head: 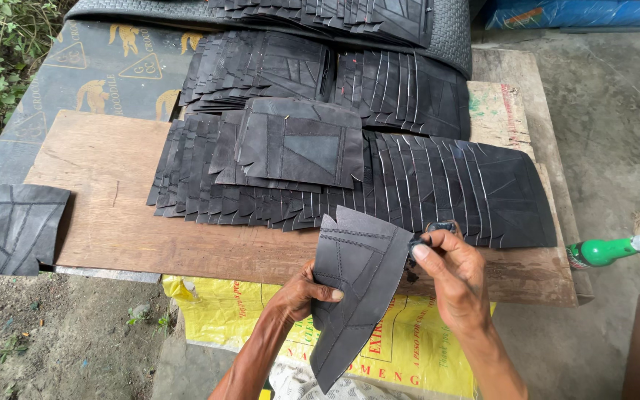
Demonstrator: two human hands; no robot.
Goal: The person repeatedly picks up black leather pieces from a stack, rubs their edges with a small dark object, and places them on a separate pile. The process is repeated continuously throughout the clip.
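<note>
Left hand (301,292) pinches black stitched rubber piece (353,289) at left edge, thumb on top; piece hangs in air over front edge of bench (112,215). Right hand (450,270) fingers pressed on small black tool (431,231) at piece's right edge; tool type unclear.

Risk: one-edge pinch lets floppy piece sag or slip; tool could catch thumb.

Containers: green bottle (605,250) lies on side, capped, contents unseen. Yellow sack (238,311) below, contents hidden.

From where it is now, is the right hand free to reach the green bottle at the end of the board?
Probably not at once: the right hand is pinching a small black tool against the dark cut piece. The path to the green bottle itself looks open.
</note>
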